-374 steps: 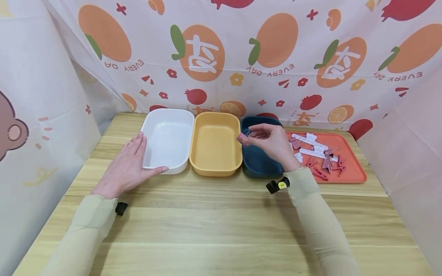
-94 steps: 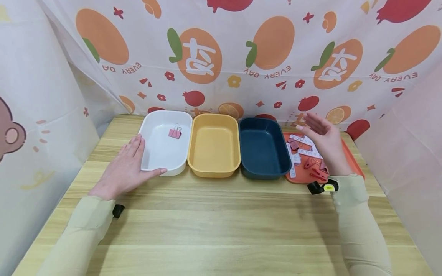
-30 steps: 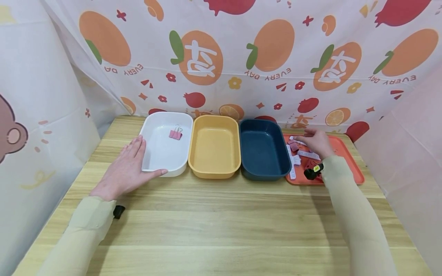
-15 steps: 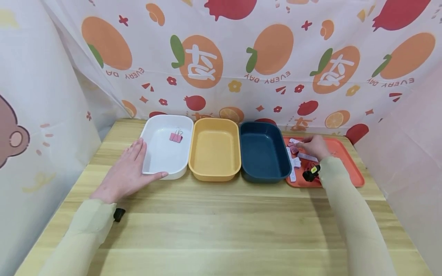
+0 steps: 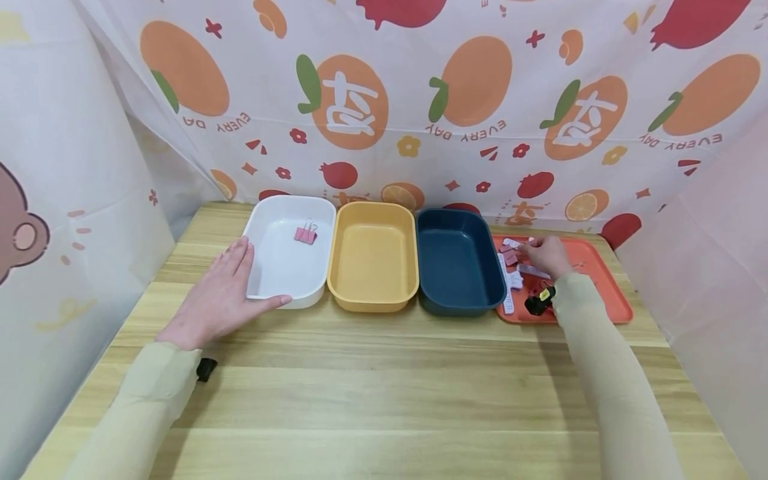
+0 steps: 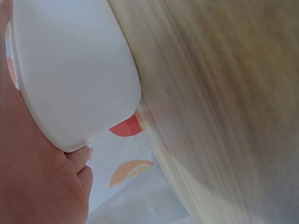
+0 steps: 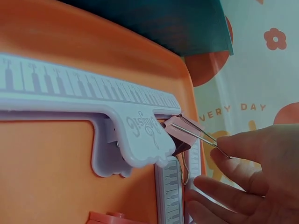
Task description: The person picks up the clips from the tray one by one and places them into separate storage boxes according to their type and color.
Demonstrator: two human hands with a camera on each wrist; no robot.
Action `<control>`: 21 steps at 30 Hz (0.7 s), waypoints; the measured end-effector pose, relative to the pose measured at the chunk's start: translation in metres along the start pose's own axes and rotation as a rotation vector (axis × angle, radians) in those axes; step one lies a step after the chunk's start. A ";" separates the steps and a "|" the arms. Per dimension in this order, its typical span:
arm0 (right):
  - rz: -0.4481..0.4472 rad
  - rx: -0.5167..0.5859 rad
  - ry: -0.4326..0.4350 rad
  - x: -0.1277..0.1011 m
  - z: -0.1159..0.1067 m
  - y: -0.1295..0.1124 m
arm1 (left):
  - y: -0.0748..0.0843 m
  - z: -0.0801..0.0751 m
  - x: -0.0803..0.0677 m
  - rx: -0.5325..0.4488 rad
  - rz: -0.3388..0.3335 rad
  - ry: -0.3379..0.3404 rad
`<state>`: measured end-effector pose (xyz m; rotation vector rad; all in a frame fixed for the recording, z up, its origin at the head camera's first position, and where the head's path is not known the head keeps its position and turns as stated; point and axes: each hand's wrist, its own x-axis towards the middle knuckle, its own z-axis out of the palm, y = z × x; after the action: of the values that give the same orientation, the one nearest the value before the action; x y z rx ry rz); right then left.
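Note:
My left hand (image 5: 210, 293) rests against the near left corner of a white box (image 5: 273, 273), its fingers straight along the rim. Inside that box lies a pink binder clip (image 5: 306, 235), wire handles up. At the far left part of an orange tray (image 5: 603, 287), my right hand (image 5: 549, 257) reaches down among small things. The right wrist view shows its thumb and finger pinching the wire handle of another pink binder clip (image 7: 189, 133). Right beside that clip is a pale lilac clip (image 7: 145, 140) with a long piano-key bar.
A yellow box (image 5: 373, 304) and a dark blue box (image 5: 461, 263) stand side by side between the white box and the tray. More piano-key clips (image 5: 507, 287) lie on the tray. Something red (image 7: 110, 218) shows low in the right wrist view. A patterned cloth (image 5: 414, 87) hangs behind.
Earlier my right hand carried a pink binder clip, which later lies in the white box. Since then that hand has come down onto the tray and pinches another. The left hand has stayed put.

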<state>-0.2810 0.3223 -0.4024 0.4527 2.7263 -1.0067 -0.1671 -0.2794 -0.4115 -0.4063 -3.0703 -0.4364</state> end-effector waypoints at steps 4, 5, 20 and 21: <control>-0.011 -0.023 -0.006 0.000 -0.001 0.000 | 0.001 -0.001 0.000 0.003 -0.007 -0.011; -0.016 -0.027 -0.008 0.000 -0.001 0.000 | 0.001 -0.002 0.000 0.004 -0.008 -0.013; -0.002 -0.035 -0.022 -0.006 -0.010 -0.002 | 0.001 -0.001 0.000 -0.002 0.002 -0.004; 0.005 -0.048 -0.029 -0.007 -0.011 -0.002 | 0.000 -0.001 0.000 -0.002 0.005 -0.001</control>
<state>-0.2763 0.3267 -0.3906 0.4330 2.7153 -0.9373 -0.1669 -0.2792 -0.4106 -0.4141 -3.0698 -0.4393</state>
